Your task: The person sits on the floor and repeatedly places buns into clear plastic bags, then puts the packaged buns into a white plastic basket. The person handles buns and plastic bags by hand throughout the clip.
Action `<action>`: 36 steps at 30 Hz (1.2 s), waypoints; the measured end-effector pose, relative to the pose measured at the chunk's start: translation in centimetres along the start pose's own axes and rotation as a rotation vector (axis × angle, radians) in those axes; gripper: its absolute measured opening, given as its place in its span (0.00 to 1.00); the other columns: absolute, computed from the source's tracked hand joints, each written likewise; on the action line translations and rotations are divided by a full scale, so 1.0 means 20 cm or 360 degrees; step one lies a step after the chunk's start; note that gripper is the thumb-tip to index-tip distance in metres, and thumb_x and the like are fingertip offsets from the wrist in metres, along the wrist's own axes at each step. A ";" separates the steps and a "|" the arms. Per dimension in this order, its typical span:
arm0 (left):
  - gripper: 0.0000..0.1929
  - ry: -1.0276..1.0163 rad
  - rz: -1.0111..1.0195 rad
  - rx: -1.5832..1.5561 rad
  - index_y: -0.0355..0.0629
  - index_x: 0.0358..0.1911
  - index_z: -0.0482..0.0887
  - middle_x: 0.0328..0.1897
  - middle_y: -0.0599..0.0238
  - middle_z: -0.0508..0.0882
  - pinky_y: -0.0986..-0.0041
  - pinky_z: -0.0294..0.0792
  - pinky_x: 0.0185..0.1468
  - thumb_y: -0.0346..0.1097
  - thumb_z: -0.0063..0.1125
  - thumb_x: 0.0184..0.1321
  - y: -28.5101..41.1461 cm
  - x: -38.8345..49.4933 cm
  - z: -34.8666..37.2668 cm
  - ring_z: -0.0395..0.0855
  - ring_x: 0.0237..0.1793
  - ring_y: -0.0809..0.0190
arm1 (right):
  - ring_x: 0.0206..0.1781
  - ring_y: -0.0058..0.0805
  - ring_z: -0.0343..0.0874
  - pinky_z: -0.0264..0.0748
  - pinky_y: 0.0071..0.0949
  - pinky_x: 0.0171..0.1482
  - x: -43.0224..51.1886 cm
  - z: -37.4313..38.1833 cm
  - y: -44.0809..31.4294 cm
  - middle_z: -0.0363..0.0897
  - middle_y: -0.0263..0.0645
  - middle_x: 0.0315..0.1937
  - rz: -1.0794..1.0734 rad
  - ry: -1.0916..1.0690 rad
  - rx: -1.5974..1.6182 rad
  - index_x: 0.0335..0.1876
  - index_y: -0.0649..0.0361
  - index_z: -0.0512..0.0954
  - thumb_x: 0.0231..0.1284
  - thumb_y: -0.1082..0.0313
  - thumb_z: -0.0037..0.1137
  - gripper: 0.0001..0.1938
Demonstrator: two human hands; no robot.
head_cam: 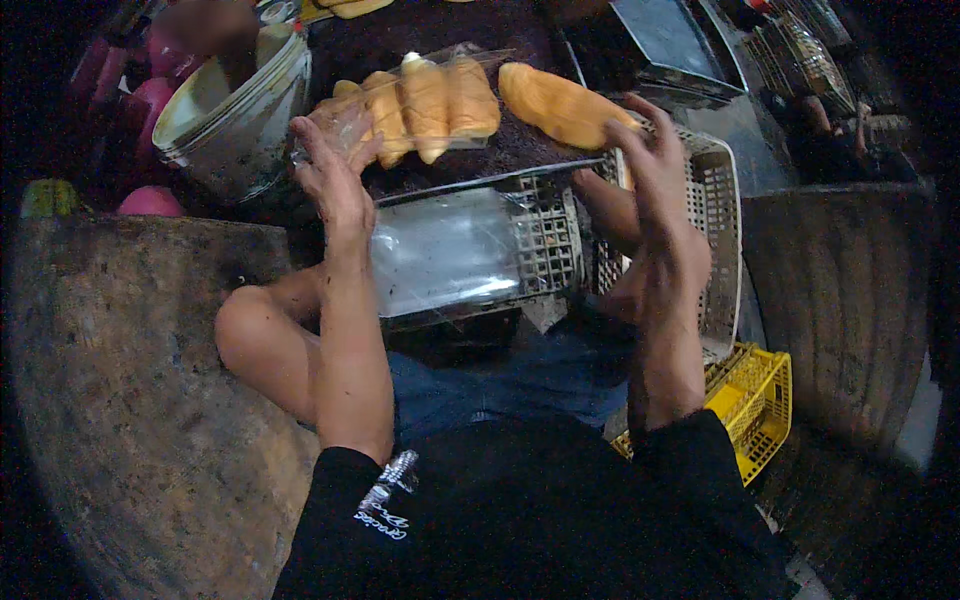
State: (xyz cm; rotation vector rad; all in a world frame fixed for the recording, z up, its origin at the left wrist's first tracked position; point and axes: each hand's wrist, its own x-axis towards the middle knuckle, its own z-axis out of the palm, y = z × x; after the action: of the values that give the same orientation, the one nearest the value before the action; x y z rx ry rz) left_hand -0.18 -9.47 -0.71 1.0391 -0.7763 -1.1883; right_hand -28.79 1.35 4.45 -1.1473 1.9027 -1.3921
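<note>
My left hand [336, 176] is at the left end of a clear plastic bag [487, 56], with crinkled film between its thumb and fingers. Several golden bread rolls [427, 109] lie side by side in the bag, over a dark surface. My right hand [660, 176] has its fingers spread at the right end of a longer loose bread roll [559, 105]. Its fingertips overlap that end, and whether they grip it is unclear. Before my lap, a stack of flat clear plastic bags [446, 251] lies on an off-white plastic crate [551, 247].
A large stained plastic bucket [240, 120] stands at the upper left. An off-white perforated basket [720, 247] is beside my right arm, with a yellow crate [765, 420] below it. Metal pans [671, 41] sit at the upper right. Worn wooden boards [142, 375] flank me.
</note>
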 end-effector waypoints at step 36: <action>0.26 -0.1425 -0.0462 0.1520 0.32 0.31 0.84 0.24 0.58 0.84 0.68 0.71 0.32 0.56 0.60 0.63 -0.23 -0.51 0.56 0.82 0.25 0.65 | 0.48 0.54 0.83 0.77 0.47 0.51 0.38 -0.68 1.13 0.82 0.56 0.43 0.0558 -0.0058 -0.1055 0.61 0.66 0.69 0.50 0.55 0.67 0.34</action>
State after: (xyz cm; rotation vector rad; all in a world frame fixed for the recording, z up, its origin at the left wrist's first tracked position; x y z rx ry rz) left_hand -14.31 -2.20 -0.59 1.3954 -2.0853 -1.5843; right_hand -50.97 4.26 -11.52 -1.0209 2.4743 -0.5553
